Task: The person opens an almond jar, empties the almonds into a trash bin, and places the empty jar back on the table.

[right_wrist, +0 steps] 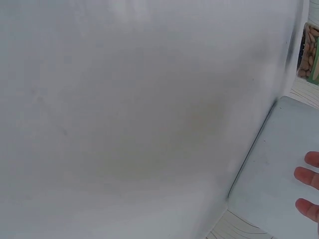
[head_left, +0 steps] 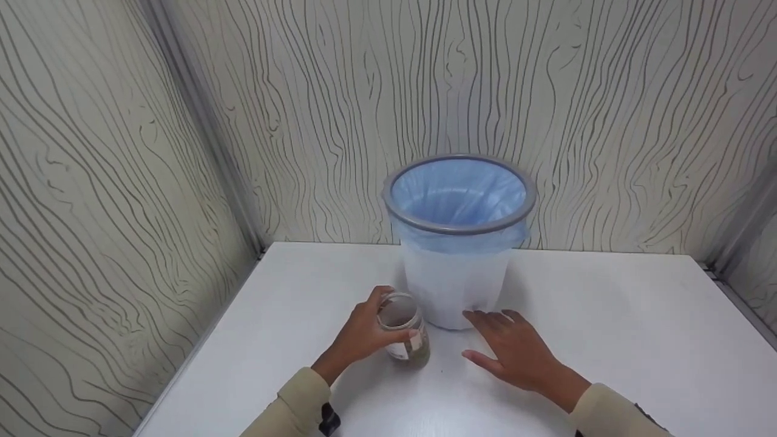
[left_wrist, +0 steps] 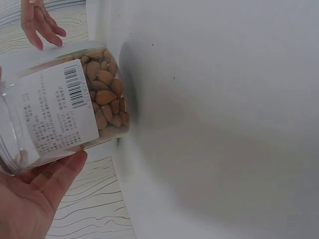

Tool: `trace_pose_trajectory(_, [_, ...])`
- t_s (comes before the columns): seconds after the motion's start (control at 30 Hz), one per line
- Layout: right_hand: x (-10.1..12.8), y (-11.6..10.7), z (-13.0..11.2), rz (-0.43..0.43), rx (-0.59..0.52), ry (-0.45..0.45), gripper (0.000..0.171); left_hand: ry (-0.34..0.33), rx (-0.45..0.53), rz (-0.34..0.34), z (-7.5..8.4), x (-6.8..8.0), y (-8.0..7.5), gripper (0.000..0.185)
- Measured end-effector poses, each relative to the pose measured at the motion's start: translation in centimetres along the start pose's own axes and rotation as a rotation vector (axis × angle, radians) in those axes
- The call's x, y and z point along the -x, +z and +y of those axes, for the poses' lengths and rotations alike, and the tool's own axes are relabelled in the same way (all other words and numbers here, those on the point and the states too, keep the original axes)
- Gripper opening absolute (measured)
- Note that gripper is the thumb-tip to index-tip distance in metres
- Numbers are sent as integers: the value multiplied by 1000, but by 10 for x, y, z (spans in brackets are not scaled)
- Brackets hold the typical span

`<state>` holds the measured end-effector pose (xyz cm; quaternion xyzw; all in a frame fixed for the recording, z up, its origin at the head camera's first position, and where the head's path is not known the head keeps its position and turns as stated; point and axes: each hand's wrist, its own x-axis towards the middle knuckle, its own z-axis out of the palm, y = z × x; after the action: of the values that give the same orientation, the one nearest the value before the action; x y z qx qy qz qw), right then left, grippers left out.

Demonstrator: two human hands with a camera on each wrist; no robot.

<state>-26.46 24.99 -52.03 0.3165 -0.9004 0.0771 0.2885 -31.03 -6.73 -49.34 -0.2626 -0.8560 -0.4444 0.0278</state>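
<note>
Your left hand (head_left: 363,332) grips a clear jar (head_left: 404,331) of almonds, standing on the white table (head_left: 637,340) in the lower middle of the head view, no lid on its mouth. Your right hand (head_left: 516,351) lies flat just right of it, fingers spread and relaxed, holding nothing. Just behind both stands a waste bin (head_left: 456,285) with a blue liner, at frame centre.

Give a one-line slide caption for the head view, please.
Left hand grips an open jar beside a lined bin.
</note>
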Motion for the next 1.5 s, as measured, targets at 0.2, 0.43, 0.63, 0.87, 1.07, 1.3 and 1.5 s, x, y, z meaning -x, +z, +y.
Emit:
trace_pose_trajectory(0.2, [-1, -1, -2, 28, -30, 5, 66, 11, 14, 23, 4, -1, 8, 86])
trace_pose_trajectory(0.43, [-1, -4, -7, 17, -54, 23, 67, 9, 38, 27, 10, 0, 15, 88])
trace_pose_trajectory(0.63, [1, -4, -9, 35, -74, 24, 70, 18, 57, 37, 14, 0, 21, 89])
trace_pose_trajectory(0.87, [2, -3, -9, 38, -101, 54, 74, 15, 71, 50, 20, -1, 29, 89])
trace_pose_trajectory(1.07, [5, -2, -9, 84, -110, 27, 76, 37, 71, 73, 27, -1, 35, 91])
trace_pose_trajectory(1.3, [4, -4, -9, 92, -123, 49, 77, 56, 69, 106, 33, -4, 43, 93])
trace_pose_trajectory(1.5, [2, -4, -9, 133, -134, 46, 83, 30, 95, 126, 39, -6, 48, 94])
